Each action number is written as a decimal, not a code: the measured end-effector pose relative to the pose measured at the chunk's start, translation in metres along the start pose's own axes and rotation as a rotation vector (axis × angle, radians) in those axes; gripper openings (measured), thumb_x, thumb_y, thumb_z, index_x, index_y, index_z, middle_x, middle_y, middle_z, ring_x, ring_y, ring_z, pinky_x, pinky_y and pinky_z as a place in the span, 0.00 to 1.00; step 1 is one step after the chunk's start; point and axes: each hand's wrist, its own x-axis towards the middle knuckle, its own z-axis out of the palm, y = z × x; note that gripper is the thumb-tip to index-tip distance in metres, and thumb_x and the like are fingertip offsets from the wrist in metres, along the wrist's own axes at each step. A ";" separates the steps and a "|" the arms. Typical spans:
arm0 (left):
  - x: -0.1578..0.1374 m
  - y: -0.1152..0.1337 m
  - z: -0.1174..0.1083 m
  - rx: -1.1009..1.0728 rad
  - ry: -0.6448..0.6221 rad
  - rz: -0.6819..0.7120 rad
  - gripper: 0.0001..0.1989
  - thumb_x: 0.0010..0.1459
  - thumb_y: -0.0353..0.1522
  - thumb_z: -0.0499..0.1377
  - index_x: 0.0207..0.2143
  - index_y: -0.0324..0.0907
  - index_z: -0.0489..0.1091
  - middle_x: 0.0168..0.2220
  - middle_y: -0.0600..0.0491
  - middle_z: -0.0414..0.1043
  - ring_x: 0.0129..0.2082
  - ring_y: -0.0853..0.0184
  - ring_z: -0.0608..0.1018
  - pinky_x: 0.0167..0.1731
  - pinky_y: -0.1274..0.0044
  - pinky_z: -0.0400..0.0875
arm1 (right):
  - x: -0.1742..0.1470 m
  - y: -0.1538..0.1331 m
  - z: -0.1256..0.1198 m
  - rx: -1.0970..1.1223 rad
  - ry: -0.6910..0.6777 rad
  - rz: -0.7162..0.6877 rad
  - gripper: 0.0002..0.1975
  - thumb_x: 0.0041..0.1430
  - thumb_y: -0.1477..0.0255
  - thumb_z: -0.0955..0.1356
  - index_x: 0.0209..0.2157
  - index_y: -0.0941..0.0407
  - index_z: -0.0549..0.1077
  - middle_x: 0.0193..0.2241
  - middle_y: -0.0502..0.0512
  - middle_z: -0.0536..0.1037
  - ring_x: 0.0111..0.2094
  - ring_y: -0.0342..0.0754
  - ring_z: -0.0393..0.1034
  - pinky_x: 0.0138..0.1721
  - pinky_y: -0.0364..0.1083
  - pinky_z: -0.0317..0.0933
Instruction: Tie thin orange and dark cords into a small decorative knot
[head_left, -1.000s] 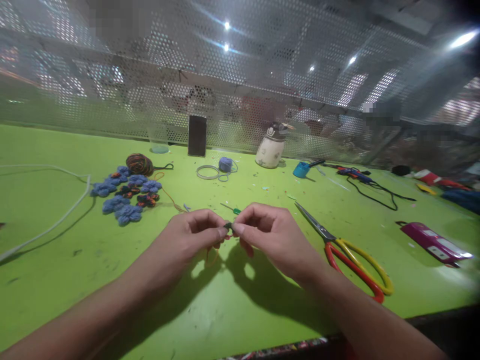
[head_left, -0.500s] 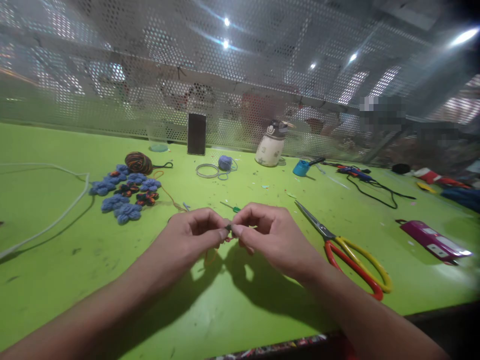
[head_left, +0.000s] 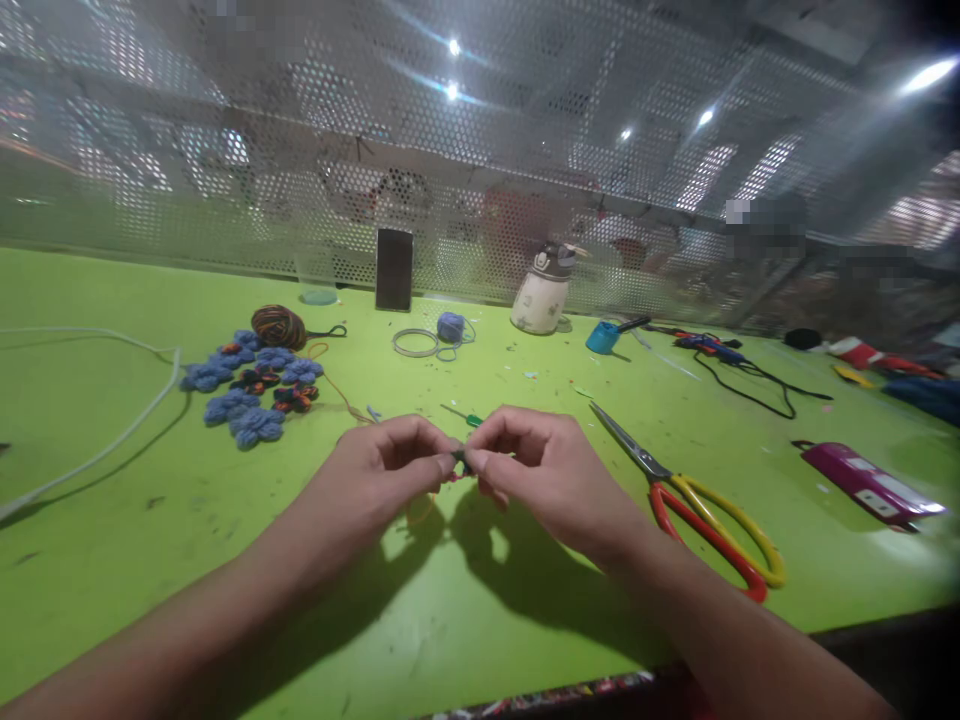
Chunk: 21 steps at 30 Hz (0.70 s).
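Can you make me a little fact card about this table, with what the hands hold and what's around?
Left hand: pinching a small dark piece
Right hand: pinching the same piece
Yarn flowers: blue ones and dark-orange ones, at left
Multicoloured ball: behind the flowers
Scissors: red and yellow handles, at right
Bottle: upright, at the back
Tabletop: green
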 end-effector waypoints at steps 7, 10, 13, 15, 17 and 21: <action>0.000 0.002 0.002 0.033 -0.014 0.011 0.08 0.53 0.37 0.60 0.28 0.41 0.70 0.25 0.57 0.68 0.25 0.70 0.67 0.27 0.76 0.60 | -0.001 -0.002 0.001 -0.062 -0.013 -0.011 0.02 0.52 0.78 0.68 0.26 0.60 0.72 0.21 0.48 0.70 0.21 0.39 0.62 0.23 0.41 0.58; -0.001 0.002 0.002 0.034 -0.011 0.013 0.08 0.53 0.37 0.60 0.28 0.41 0.70 0.24 0.57 0.68 0.25 0.70 0.67 0.27 0.76 0.60 | -0.001 -0.003 0.001 -0.052 -0.016 0.004 0.02 0.51 0.78 0.68 0.26 0.60 0.72 0.20 0.47 0.70 0.21 0.38 0.61 0.23 0.40 0.57; -0.001 0.002 0.001 0.042 -0.008 0.018 0.08 0.53 0.37 0.60 0.28 0.41 0.70 0.24 0.57 0.68 0.25 0.69 0.67 0.27 0.76 0.60 | -0.001 -0.003 0.000 -0.011 -0.025 0.022 0.03 0.52 0.78 0.68 0.25 0.60 0.72 0.19 0.46 0.69 0.20 0.38 0.61 0.23 0.40 0.56; -0.001 0.003 0.001 0.051 -0.004 0.017 0.08 0.53 0.37 0.60 0.28 0.42 0.70 0.25 0.57 0.69 0.26 0.69 0.68 0.27 0.76 0.60 | -0.001 -0.002 -0.001 0.015 -0.030 0.035 0.03 0.52 0.77 0.68 0.25 0.60 0.71 0.19 0.46 0.69 0.20 0.38 0.61 0.22 0.40 0.56; -0.002 0.004 0.002 0.054 0.005 0.017 0.08 0.53 0.37 0.60 0.29 0.42 0.70 0.25 0.56 0.69 0.26 0.68 0.69 0.27 0.76 0.61 | -0.001 -0.002 -0.001 0.036 -0.025 0.040 0.04 0.52 0.76 0.69 0.25 0.60 0.72 0.19 0.47 0.69 0.20 0.38 0.61 0.22 0.41 0.56; -0.003 0.006 0.006 0.047 0.043 0.025 0.08 0.50 0.37 0.61 0.29 0.42 0.70 0.26 0.56 0.69 0.27 0.67 0.70 0.27 0.76 0.62 | 0.000 0.000 -0.001 0.057 -0.011 0.022 0.04 0.53 0.75 0.69 0.26 0.59 0.72 0.19 0.47 0.70 0.20 0.39 0.62 0.23 0.41 0.57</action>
